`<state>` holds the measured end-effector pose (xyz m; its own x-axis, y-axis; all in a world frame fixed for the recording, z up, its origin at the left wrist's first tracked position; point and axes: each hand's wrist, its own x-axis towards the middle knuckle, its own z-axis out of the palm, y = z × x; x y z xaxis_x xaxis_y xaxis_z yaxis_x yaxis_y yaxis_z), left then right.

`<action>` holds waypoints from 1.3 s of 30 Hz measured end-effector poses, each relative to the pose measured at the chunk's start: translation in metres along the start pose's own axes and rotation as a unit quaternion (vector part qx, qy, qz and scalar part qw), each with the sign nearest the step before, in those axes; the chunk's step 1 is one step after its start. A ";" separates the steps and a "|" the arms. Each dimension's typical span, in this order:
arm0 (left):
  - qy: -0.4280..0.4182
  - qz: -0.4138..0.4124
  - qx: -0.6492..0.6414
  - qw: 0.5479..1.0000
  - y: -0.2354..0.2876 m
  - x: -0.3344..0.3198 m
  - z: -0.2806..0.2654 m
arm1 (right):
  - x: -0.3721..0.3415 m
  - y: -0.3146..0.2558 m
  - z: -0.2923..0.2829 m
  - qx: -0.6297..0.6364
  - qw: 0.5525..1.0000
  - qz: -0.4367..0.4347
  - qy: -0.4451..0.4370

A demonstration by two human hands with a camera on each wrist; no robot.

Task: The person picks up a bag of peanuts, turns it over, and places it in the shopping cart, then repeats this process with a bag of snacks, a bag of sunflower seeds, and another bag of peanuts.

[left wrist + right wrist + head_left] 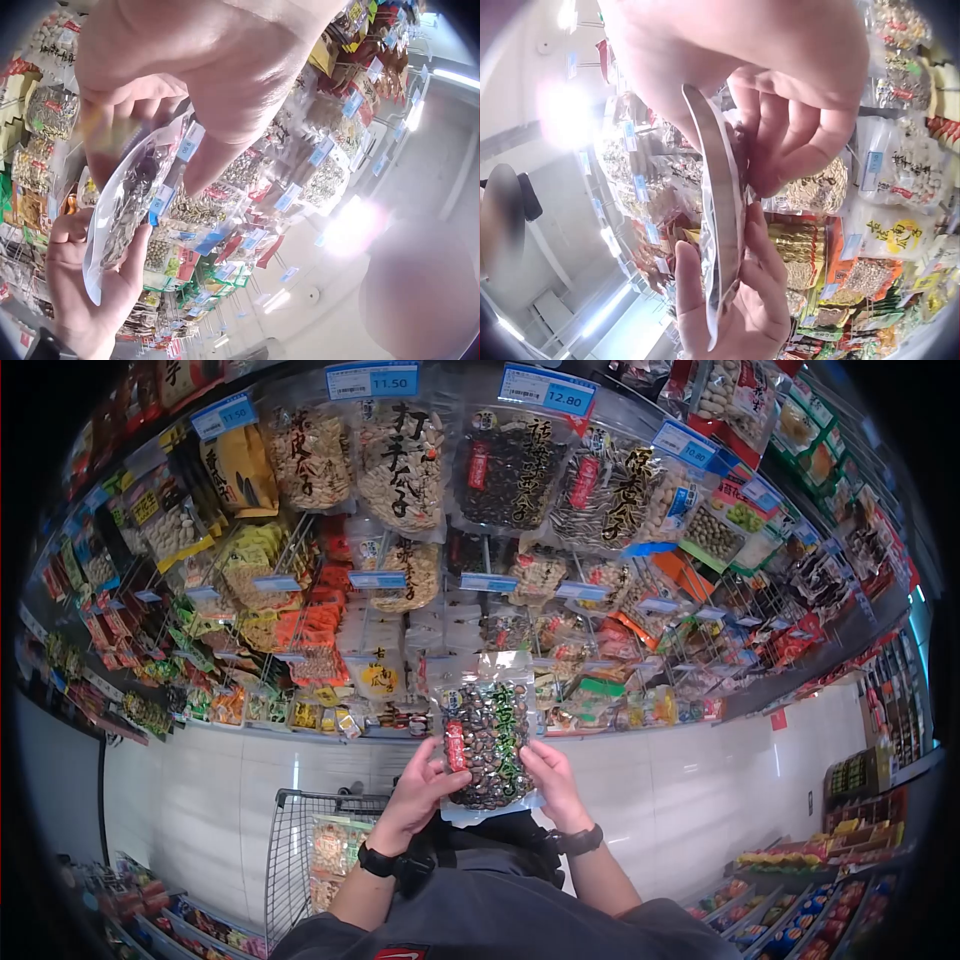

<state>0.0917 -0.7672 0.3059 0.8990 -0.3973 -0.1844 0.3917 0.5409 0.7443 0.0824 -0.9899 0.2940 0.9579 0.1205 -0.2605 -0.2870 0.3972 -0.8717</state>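
A clear plastic bag of dark seeds [485,745] with green lettering and a red label stands upright in front of the person's body. The left hand [415,795] grips its lower left edge, thumb on the front. At the opposite edge, the right hand [558,785] pinches the bag, its thumb also on the front face. Seen edge-on in the left wrist view, the pouch [131,202] bulges between both hands. The right wrist view shows its pale back [718,187], with the right hand's fingers [799,131] curled at the side.
Ahead, hanging bags of seeds and nuts [400,465] fill a rack with blue price tags [375,380]. A wire shopping cart [285,850] holding bagged snacks [335,847] stands at the person's left. More shelves [850,830] line the right side, beyond the pale tiled floor [690,800].
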 end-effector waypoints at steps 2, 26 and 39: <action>0.017 -0.016 -0.046 0.999 -0.001 0.003 -0.002 | -0.001 -0.002 -0.003 0.020 1.000 -0.005 0.020; 0.051 0.019 -0.035 0.998 -0.013 -0.003 -0.020 | -0.001 0.009 -0.018 -0.003 0.999 -0.032 0.015; 0.044 0.042 0.132 0.989 -0.007 -0.005 -0.027 | -0.005 0.009 -0.018 -0.056 0.995 -0.084 -0.014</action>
<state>0.0899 -0.7487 0.2840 0.9441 -0.2876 -0.1613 0.2608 0.3517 0.8990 0.0748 -1.0030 0.2799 0.9915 0.0875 -0.0960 -0.1187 0.3098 -0.9434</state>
